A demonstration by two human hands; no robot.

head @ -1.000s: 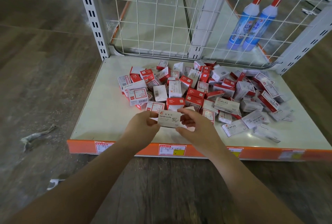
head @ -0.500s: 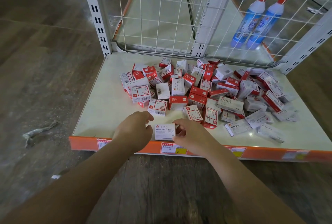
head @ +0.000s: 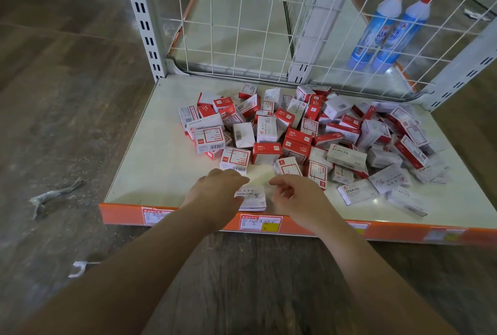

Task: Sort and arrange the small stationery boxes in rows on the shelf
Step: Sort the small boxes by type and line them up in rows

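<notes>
A white paper clips box lies flat at the shelf's front edge, just behind the orange price strip, and sits directly between the two hands. Its printed face is up and its long axis runs roughly left to right, so each short end faces one hand. The left hand is the nearer: it lies over the box's left end, its fingers curled down, and it seems to touch that end, though whether it presses or merely rests there is hard to tell because the hand hides the contact. The right hand hangs just beside the box's right end, apart from it by a sliver of bare shelf, its fingers loosely curled with nothing between them. Neither hand has the box clamped. Beyond both hands, farther back on the shelf and stretching to the right, the pile of red and white boxes is unsorted; the closest of them lie just past the fingertips. By the look of it this one box starts a front row, and the next reach goes forward into the pile.
</notes>
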